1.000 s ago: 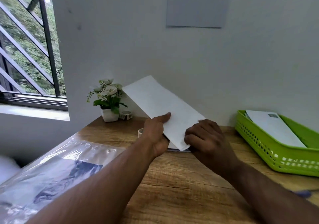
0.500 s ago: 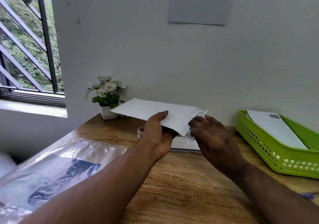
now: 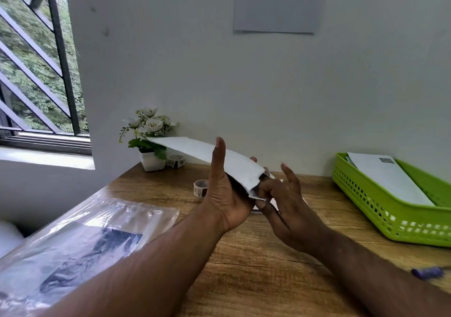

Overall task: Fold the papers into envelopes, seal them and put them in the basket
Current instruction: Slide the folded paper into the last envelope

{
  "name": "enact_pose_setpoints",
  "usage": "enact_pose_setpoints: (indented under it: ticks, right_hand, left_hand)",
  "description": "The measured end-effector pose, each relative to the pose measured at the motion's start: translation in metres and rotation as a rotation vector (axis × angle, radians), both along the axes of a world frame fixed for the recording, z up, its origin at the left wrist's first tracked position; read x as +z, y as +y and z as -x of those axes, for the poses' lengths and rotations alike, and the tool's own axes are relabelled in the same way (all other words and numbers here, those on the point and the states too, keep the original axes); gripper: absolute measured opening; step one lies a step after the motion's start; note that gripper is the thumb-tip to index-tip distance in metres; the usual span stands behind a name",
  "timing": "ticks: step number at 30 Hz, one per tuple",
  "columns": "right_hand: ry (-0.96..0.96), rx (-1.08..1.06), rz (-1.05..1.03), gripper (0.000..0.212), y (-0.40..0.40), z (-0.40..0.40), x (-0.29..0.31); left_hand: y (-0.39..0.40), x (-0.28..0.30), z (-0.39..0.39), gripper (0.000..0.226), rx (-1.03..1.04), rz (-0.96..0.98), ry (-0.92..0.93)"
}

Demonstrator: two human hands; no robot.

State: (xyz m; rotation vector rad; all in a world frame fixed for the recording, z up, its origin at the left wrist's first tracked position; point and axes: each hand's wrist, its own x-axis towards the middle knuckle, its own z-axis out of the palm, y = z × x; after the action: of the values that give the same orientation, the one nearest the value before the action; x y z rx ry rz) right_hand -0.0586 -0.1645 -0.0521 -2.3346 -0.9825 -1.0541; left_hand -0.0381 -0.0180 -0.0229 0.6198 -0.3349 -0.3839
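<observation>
Envelope [image 3: 207, 154] in the air above the wooden surface [image 3: 256, 268], cradled in my left hand [image 3: 227, 194]: thumb upright against its near face, other fingers curled beneath, so it is clamped between them. Its far end points toward the flower pot [image 3: 152, 160]; its near end is open toward my right hand [image 3: 285, 202]. My right fingers [image 3: 264, 188] pinch something pale at that mouth, whether a folded sheet or the flap I cannot tell, while the remaining ones stand spread and loose.

I judge the step to be working the near end: tucking in or closing it. To do it well I should keep the left grip light enough that the mouth stays agape, hold the envelope level so nothing slides back out, and feed squarely along its length, since a skewed entry would crumple a corner. Pressing the fold flat would go better on the surface than in mid-air.

Sealing comes after; a tape roll [image 3: 200, 187] sits just beyond my left wrist. Green basket [image 3: 380, 209], well to the right, already holds one envelope.
</observation>
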Motion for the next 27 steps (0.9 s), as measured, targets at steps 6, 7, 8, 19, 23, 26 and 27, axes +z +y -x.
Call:
enact_pose_setpoints:
  ticks: [6,7,8,19,23,26,27]
  right_hand:
    - [0.027,-0.029,0.067,0.055,-0.001,-0.001,0.000]
    - [0.025,-0.029,0.102,0.061,-0.002,-0.002,-0.001]
    - [0.016,-0.025,0.129,0.064,-0.003,-0.002,-0.001]
    - [0.440,-0.425,-0.251,0.021,-0.068,-0.028,0.011]
    - [0.848,-0.612,0.069,0.076,-0.079,-0.038,-0.002]
    - [0.895,-0.589,0.044,0.082,-0.077,-0.043,0.007]
    - [0.939,-0.584,0.033,0.081,-0.077,-0.041,0.012]
  left_hand:
    - [-0.004,-0.004,0.001,0.062,0.055,-0.009,0.023]
    - [-0.004,-0.004,0.000,0.060,0.064,0.001,0.030]
    - [-0.004,-0.003,-0.001,0.060,0.076,0.007,0.034]
    - [0.035,-0.005,-0.035,0.093,0.295,0.000,0.036]
    - [0.041,-0.010,-0.042,0.066,0.339,-0.028,0.070]
    - [0.043,-0.013,-0.047,0.051,0.371,-0.043,0.082]
    - [0.043,-0.014,-0.048,0.051,0.372,-0.042,0.078]
